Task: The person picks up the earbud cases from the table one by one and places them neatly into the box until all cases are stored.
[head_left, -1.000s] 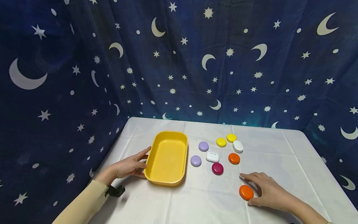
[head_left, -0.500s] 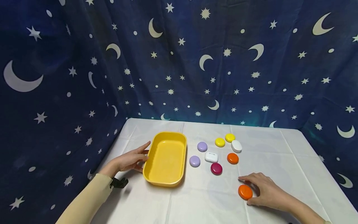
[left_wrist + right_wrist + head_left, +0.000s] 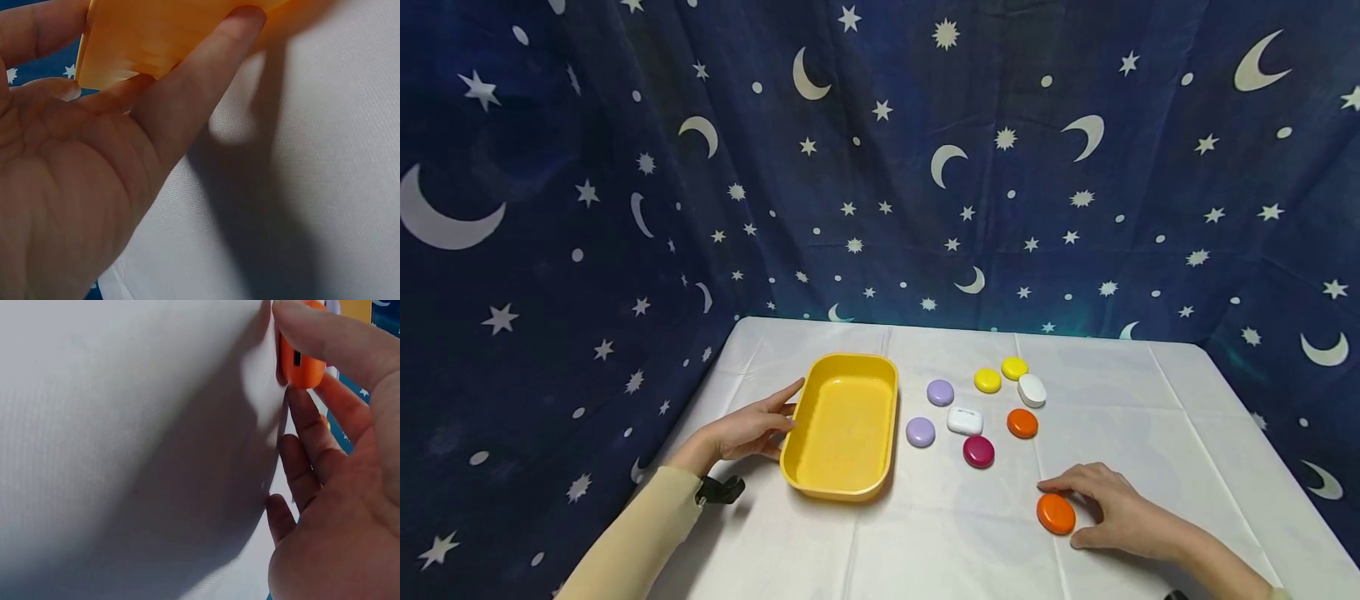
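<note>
My left hand [image 3: 748,429] rests against the left side of a yellow rectangular tray [image 3: 788,475], fingers extended along its wall. In the left wrist view the thumb [image 3: 206,75] touches the tray's outer wall [image 3: 144,37]. My right hand [image 3: 1116,512] curves around a glossy orange rounded disc [image 3: 1056,514] on the table, index finger at its far side. The head view shows a small gap between thumb and disc. A small dark slot shows on the side of the orange disc [image 3: 304,362] in the right wrist view, partly hidden by the thumb.
Between tray and right hand lie two lilac discs [image 3: 921,432], a white rounded case [image 3: 965,421], a crimson disc [image 3: 978,452], another orange disc [image 3: 1022,423], two yellow discs [image 3: 987,381] and a white oval piece [image 3: 1032,391]. A starry curtain [image 3: 880,167] borders the white table [image 3: 955,542].
The right thumb has drawn slightly away from the orange disc. The head view has shifted a little; the left hand stays at the tray and the other pieces lie as before.
</note>
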Motion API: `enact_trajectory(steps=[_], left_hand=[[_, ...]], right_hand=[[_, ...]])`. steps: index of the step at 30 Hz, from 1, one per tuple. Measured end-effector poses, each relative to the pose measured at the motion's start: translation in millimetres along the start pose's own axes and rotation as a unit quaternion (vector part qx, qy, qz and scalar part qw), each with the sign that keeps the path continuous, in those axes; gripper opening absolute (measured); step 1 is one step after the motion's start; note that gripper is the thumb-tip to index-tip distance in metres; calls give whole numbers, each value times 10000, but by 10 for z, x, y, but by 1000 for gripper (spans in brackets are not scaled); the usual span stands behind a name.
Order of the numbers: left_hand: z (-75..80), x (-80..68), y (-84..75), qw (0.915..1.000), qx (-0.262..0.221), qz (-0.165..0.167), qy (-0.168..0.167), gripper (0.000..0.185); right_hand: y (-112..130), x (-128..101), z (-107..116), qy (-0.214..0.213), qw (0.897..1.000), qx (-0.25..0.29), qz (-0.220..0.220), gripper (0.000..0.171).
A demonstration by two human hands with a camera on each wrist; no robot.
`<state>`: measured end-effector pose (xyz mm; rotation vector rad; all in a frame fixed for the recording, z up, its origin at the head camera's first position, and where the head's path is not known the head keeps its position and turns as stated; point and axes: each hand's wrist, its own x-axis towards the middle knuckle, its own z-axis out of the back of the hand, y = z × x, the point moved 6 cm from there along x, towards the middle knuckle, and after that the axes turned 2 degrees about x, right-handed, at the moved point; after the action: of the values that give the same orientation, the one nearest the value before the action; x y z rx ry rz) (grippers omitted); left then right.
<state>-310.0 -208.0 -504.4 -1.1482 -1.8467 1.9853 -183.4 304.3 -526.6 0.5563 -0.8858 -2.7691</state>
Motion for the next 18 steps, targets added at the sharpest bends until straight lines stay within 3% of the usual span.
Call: enact_trajectory(steps=[8, 18], left_hand=[[17, 1, 0, 10000, -8, -47, 54, 85], [12, 4, 12, 9999, -63, -58, 84, 84]], right_hand=[[-36, 23, 12, 227, 9990, 365, 96, 61], [-34, 33, 2, 416, 9950, 730, 531, 54]])
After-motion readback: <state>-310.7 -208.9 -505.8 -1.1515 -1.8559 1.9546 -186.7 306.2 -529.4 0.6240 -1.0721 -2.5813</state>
